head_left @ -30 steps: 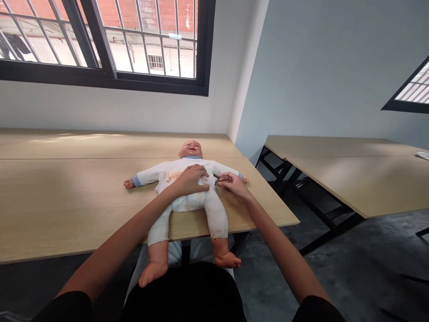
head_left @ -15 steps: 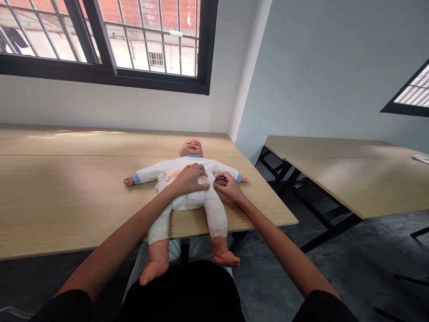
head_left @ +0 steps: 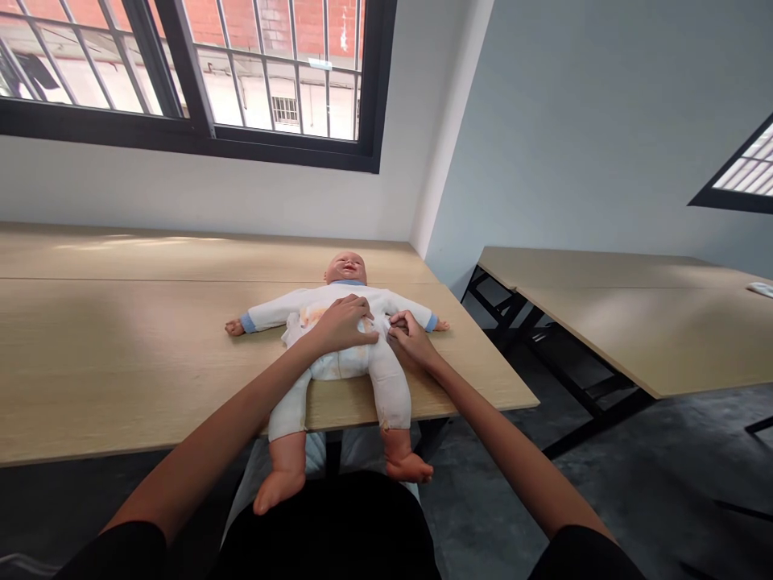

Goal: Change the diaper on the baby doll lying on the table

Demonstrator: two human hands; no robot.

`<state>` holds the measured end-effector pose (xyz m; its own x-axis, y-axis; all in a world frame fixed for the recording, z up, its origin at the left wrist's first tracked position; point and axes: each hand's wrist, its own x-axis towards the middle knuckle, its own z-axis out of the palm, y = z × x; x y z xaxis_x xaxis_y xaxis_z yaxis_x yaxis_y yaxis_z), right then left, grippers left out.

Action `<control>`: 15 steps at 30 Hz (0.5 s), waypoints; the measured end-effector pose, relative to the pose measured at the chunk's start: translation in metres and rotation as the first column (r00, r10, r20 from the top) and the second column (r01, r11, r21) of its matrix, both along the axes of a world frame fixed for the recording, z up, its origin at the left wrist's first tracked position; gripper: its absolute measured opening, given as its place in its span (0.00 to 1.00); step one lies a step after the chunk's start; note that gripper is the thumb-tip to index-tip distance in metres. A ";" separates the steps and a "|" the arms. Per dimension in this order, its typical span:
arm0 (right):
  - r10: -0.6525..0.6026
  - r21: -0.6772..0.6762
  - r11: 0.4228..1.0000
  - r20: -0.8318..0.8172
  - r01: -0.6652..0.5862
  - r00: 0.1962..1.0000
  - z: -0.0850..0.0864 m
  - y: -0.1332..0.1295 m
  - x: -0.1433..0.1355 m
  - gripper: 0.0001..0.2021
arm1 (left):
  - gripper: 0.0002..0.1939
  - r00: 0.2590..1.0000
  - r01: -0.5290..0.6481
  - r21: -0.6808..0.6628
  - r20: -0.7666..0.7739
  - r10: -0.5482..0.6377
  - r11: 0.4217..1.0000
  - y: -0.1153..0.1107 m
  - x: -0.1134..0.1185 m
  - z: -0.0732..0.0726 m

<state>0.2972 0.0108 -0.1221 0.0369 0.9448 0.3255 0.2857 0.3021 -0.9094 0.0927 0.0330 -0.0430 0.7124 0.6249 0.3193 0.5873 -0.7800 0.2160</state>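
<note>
A baby doll [head_left: 390, 379] lies on its back on the table, head toward the window and lower legs hanging over the near edge. It wears a white top with blue cuffs. A white diaper [head_left: 339, 365] with pale orange print is around its hips. My left hand [head_left: 345, 322] rests across the diaper's front, its thumb and fingers apart on either side of a small patch. Beside the doll's hip, on the right, my right hand [head_left: 414, 337] pinches the white side edge of the diaper. The exact bit between those fingertips is partly hidden.
The wooden table [head_left: 150, 346] runs along the wall under a barred window [head_left: 283, 72]. Across a gap on the right stands a second table [head_left: 604, 306] with a small white item [head_left: 761, 288] at its far edge. My lap [head_left: 329, 524] is close below the doll's feet.
My right hand has shifted very slightly, its fingertips drawing closer together at the diaper's side. My left hand keeps its place. The whole view has moved a little.
</note>
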 end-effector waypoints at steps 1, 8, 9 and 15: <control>0.017 -0.005 1.000 0.000 -0.017 1.000 -0.001 0.000 0.000 0.12 | 0.13 1.000 0.002 0.001 -0.001 -0.002 1.000 0.000 0.000 0.000; 0.103 0.072 0.991 0.105 -0.111 0.989 0.000 -0.002 0.002 0.16 | 0.15 1.000 0.009 0.002 0.001 -0.009 1.000 0.000 0.000 0.000; 0.100 0.095 0.989 0.134 -0.113 0.986 0.000 -0.002 0.001 0.16 | 0.14 1.000 0.005 -0.001 0.005 -0.005 1.000 0.000 0.000 0.000; 0.101 0.076 0.990 0.183 -0.116 0.978 0.001 -0.003 0.004 0.17 | 0.14 1.000 -0.004 -0.014 0.026 0.004 1.000 0.000 0.000 -0.001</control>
<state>0.3008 0.0073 -0.1207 -0.1302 0.9083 0.3975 0.4019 0.4149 -0.8163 0.0927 0.0331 -0.0439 0.7015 0.6322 0.3290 0.5846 -0.7745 0.2415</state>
